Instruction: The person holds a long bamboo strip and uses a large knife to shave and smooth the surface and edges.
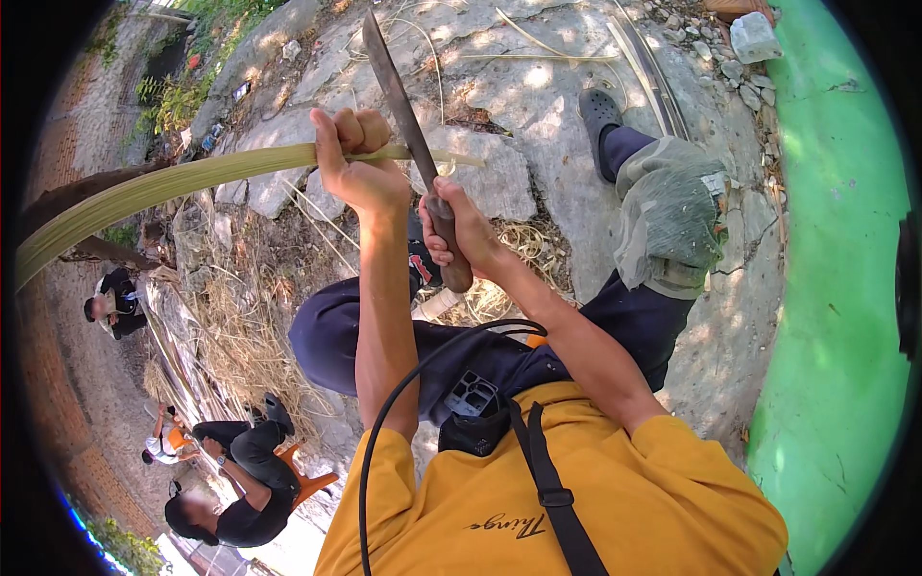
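My left hand [363,168] is closed around a long, pale green split bamboo strip [182,178]. The strip bows away to the left edge, and its short end pokes out past my fist to the right. In my right hand [463,228] is the wooden handle of a long knife [392,91] with a dark blade pointing up and away from me. Its blade crosses the strip just right of my left fist; whether the edge is biting into it cannot be seen.
Pale shavings [523,254] lie between my legs, and a heap of dry strips [245,331] spreads to the left. A grey cloth [672,211] wraps my right knee. A green wall [836,288] runs along the right. One person [245,480] sits on an orange stool; others are farther left.
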The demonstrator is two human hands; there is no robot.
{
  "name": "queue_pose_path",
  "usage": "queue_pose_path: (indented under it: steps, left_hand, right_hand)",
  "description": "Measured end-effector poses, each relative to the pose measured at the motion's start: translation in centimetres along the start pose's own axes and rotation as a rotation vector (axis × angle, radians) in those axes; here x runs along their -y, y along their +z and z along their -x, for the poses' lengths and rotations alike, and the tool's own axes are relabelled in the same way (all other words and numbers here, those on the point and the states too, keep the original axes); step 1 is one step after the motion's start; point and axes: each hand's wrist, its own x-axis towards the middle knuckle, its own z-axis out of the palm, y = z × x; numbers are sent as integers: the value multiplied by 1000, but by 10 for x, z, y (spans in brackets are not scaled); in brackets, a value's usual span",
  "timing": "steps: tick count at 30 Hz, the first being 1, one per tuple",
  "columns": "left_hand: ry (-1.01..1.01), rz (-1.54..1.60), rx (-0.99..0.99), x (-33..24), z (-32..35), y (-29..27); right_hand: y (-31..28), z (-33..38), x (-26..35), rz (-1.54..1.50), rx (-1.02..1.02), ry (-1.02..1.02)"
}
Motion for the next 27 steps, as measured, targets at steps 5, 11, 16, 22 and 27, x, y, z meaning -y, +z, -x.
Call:
queue_pose_path:
  steps: [5, 11, 16, 22, 27]
  left_hand:
    - [-2, 49, 7, -3, -4, -1]
    - [10, 20, 2, 0, 0, -9]
    - [11, 18, 2, -6, -1, -2]
    - [29, -24, -27, -4, 2, -3]
    - [27, -61, 32, -3, 5, -5]
  right_hand:
    - [-9, -11, -9, 90, -39, -100]
    - [2, -7, -6, 10, -79, -13]
    - [24, 1, 10, 117, 28, -109]
    - [-12, -12, -11, 100, -61, -56]
    - [10, -1, -7, -69, 6, -6]
